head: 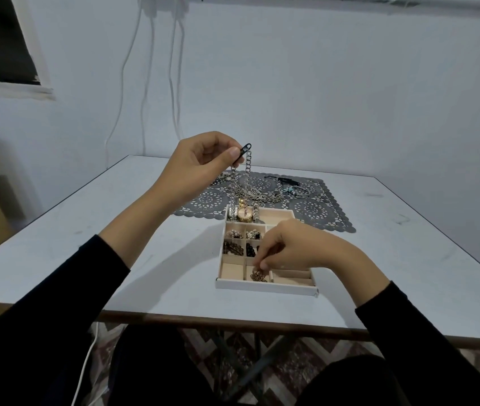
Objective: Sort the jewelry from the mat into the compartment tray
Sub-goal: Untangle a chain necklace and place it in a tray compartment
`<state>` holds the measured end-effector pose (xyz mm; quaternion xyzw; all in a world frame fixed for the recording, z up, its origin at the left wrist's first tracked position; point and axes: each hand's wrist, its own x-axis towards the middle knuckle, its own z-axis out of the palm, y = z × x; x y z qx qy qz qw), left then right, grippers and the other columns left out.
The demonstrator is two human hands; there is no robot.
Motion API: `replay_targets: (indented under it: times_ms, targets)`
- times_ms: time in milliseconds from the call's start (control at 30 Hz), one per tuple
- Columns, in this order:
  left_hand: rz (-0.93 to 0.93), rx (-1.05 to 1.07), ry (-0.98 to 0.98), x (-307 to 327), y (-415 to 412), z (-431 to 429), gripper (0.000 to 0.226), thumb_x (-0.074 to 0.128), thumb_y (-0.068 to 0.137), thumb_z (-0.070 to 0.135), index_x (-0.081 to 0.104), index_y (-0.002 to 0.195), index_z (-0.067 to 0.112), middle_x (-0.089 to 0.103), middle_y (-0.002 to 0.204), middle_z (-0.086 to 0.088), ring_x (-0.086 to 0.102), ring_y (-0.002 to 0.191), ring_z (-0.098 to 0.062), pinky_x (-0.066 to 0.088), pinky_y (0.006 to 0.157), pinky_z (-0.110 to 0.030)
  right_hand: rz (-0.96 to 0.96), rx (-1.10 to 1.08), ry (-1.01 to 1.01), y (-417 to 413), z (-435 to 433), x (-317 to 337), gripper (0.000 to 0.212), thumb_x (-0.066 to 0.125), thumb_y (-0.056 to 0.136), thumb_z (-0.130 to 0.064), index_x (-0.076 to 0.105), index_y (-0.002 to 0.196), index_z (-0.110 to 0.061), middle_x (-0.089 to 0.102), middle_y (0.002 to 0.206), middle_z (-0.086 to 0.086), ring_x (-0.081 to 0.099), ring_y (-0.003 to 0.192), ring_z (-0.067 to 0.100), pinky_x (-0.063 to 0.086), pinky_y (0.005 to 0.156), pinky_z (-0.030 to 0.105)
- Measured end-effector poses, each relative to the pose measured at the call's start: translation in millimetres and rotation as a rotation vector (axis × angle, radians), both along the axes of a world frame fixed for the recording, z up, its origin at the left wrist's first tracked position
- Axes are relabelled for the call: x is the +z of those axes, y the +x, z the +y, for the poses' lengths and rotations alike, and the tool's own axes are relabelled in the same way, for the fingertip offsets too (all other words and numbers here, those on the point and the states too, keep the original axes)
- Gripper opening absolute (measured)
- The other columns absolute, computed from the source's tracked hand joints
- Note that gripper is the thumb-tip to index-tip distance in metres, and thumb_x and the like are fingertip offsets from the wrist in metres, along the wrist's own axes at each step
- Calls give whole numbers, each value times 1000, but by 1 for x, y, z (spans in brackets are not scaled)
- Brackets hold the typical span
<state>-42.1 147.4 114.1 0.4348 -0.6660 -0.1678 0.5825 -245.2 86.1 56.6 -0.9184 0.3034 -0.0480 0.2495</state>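
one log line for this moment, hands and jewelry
left hand: holds silver chain by black clasp, raised | right hand: pinches bronze chain in tray, near middle compartment | mat: other jewelry on it

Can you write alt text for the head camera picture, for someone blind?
A person's left hand holds up a silver chain by its black clasp, while the right hand pinches brown links in a near compartment of a white tray. More jewelry lies on a grey lace mat behind it.
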Motion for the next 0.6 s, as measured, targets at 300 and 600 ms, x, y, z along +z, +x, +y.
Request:
replay_targets:
  times_ms: [300,600]
  targets:
    - [-4,-25,-4,-3,-2,1,10,60,94,8,66,91,15,71,80,8,66,82,-5,51,80,-18,-551,-370,-8,-35,-33,-20,19,61,92,-22,69,109,-21,71,97,-7,66,88,3,53,85,20]
    - [-2,-41,10,-6,-6,4,8,60,94,7,66,92,12,71,82,4,66,80,-3,48,74,-12,-345,-635,-249,-55,-57,-57,36,53,95,-22,55,129,-10,58,131,5,52,122,21,32,89,19]
